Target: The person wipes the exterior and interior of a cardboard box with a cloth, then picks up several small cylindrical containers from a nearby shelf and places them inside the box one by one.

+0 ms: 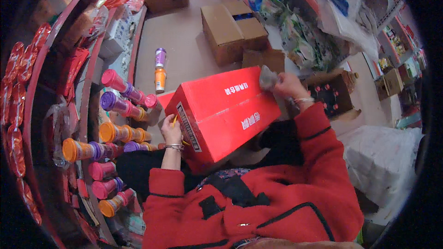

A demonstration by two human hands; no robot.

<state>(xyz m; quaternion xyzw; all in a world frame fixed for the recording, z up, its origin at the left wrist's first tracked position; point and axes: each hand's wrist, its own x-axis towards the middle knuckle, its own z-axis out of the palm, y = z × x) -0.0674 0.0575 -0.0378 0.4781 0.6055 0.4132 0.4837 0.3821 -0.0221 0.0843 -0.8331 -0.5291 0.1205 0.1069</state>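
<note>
A red cardboard carton [225, 110] bearing white writing stands tilted before my lap, its long seam facing up. My left hand [171, 129] is at its left end, fingers closed around a thin yellow cord [175, 121] that looks like a carry handle. At the carton's far right corner, my right hand [290, 85] pinches a crumpled greyish translucent piece [268, 77], perhaps tape or film. That piece touches or overlaps the carton's edge; I cannot tell which.
Stacked colourful lidded cups [117, 133] line the left, beside a shelf [88, 86]. Two more cups [160, 71] lie on the floor. A brown carton [232, 31] stands ahead, and an open one [332, 93] holding bottles is at right. White plastic sheeting [379, 159] covers something nearby.
</note>
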